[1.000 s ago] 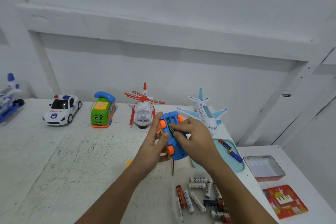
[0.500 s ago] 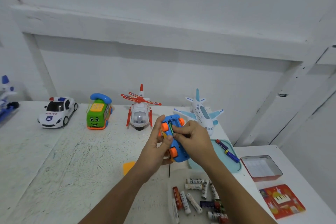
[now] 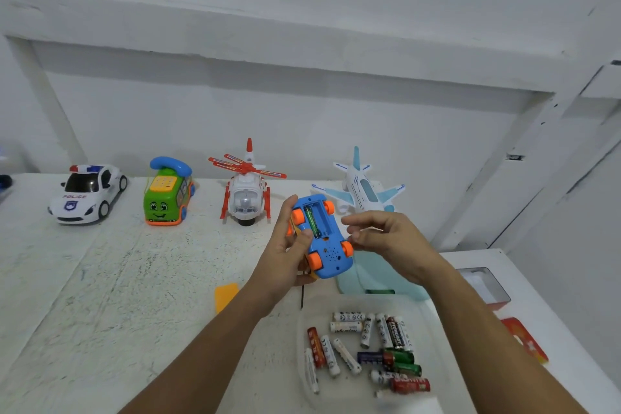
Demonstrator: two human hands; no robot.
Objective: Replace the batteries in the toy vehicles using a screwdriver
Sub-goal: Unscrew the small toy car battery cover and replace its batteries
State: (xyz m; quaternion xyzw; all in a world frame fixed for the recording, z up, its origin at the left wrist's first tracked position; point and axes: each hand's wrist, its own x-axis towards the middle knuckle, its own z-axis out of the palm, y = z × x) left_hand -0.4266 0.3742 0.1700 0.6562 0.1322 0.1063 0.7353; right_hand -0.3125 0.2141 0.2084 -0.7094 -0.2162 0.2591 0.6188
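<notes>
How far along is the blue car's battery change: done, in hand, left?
Done: compartment open, one green battery seated. In hand: left hand holds the upturned blue car; right hand beside it. Left: other slot looks empty; orange piece, probably the cover, lies aside.

The left side of the desk (image 3: 100, 296) lies open, save a small orange plate (image 3: 226, 296). Along the back wall (image 3: 302, 118) a police car (image 3: 88, 193), phone bus (image 3: 168, 193), helicopter (image 3: 247, 193) and airplane (image 3: 361, 187) stand in a gapped row. Front right, a battery tray (image 3: 301, 339) and teal tray (image 3: 376, 279) crowd the surface.
</notes>
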